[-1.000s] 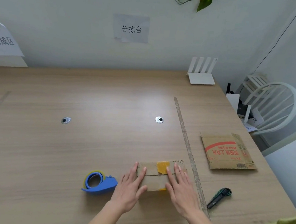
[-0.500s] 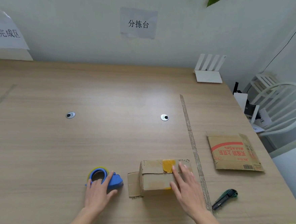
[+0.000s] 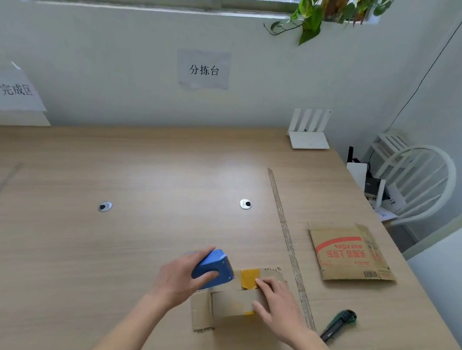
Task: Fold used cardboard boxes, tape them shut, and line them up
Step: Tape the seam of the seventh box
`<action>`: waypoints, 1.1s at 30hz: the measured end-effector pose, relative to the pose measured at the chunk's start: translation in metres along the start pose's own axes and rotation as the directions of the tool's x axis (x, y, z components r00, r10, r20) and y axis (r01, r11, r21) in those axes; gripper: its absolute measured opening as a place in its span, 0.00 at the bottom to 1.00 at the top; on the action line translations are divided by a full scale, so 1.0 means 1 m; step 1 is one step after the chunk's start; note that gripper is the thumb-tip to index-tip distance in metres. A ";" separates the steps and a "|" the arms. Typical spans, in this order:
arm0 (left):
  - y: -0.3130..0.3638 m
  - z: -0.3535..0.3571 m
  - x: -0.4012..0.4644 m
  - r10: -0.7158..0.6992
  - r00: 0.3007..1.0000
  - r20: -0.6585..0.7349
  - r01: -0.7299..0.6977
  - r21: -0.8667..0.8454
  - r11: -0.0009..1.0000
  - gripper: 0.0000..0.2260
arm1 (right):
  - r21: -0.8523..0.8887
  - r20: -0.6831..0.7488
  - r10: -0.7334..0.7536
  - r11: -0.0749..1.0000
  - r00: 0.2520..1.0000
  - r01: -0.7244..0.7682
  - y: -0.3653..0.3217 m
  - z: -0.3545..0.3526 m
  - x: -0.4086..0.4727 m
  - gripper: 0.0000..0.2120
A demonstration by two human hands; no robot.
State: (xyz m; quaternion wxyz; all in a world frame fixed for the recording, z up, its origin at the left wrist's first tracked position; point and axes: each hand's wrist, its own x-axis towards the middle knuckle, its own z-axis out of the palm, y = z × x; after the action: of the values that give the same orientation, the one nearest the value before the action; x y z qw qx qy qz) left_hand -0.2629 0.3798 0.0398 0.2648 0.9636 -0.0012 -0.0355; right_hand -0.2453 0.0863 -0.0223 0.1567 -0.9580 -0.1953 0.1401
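Cardboard box (image 3: 238,301), small, folded, near edge of table (image 3: 110,248), right of centre; one side flap (image 3: 201,313) hangs open at its left end, a yellow tape patch (image 3: 249,277) on top. Left hand (image 3: 181,276) grips the blue dispenser (image 3: 213,269), held at the box's far left top corner. Right hand (image 3: 275,303) lies flat, fingers straight, pressing the top flaps down. Step judged: taping the top seam. To do it well, the right hand should keep the flaps flush while the dispenser's tape is anchored on one side wall, drawn straight along the seam and rubbed down; the loose flap wants folding in first. Box contents: cannot tell, top closed. Flat box (image 3: 351,254), unfolded, lies right of the strip (image 3: 288,239), empty. Knife (image 3: 338,324) near right.
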 end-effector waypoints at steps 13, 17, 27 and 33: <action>0.060 0.043 0.013 0.139 0.958 0.249 -0.130 -0.054 0.990 0.24 | 0.668 0.164 0.049 0.730 0.985 -0.147 0.018 -0.028 0.013 0.19; 0.064 0.046 0.013 0.157 0.956 0.249 -0.152 -0.039 0.988 0.22 | 0.784 0.154 0.009 0.607 0.988 -0.128 0.021 -0.024 0.017 0.14; 0.070 0.048 0.008 0.134 0.953 0.273 -0.144 0.020 0.989 0.25 | 0.848 0.173 0.080 0.495 0.982 -0.190 0.028 -0.018 0.013 0.06; 0.073 0.045 0.007 0.114 0.958 0.264 -0.127 0.036 0.991 0.25 | 0.838 0.195 0.137 0.491 0.971 -0.237 0.026 -0.016 0.013 0.04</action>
State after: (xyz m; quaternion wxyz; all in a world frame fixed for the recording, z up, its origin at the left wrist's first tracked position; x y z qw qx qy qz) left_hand -0.2575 0.2934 0.0378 0.2388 0.9553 -0.0957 -0.1459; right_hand -0.2200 0.0654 -0.0199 0.5819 -0.7624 -0.0034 0.2829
